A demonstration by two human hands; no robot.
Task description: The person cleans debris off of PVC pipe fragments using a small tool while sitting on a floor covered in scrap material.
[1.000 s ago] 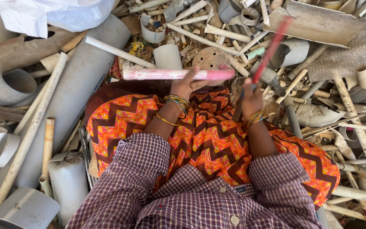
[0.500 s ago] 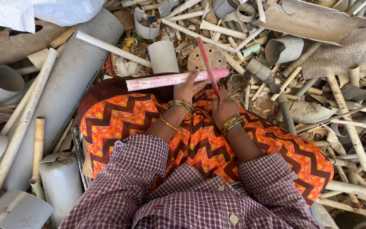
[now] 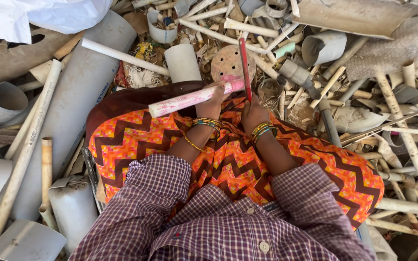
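A pink-stained length of plastic pipe (image 3: 194, 98) lies crosswise above the person's lap, tilted so its right end sits a little farther away than its left. The left hand (image 3: 215, 99) is clenched around it near that right end, fingers wrapped over the top. Just to the right, the right hand (image 3: 253, 112) grips the near end of a thin red rod (image 3: 245, 67), which stands almost straight away from the person, its far end reaching over the scrap pile. The rod crosses just beside the pipe's right end; whether the two touch cannot be told.

Both wrists carry stacks of gold and coloured bangles (image 3: 263, 129), and the sleeves are of a purple checked shirt (image 3: 209, 217). Beneath the hands spreads an orange zigzag-patterned cloth (image 3: 228, 159) over the knees, with a dark brown edge on its far left side.

Just beyond the hands lies a round rusty perforated disc (image 3: 227, 63), and left of it a short white pipe stub (image 3: 182, 62) stands upright. A large grey pipe (image 3: 73, 106) runs along the left side from near to far, with a thin white pipe (image 3: 122, 57) lying across its far end. White plastic sheeting (image 3: 39, 14) sits at the far left corner. To the right, cut pipes, bends and slender tubes lie heaped, among them a grey pipe fitting (image 3: 296, 73).
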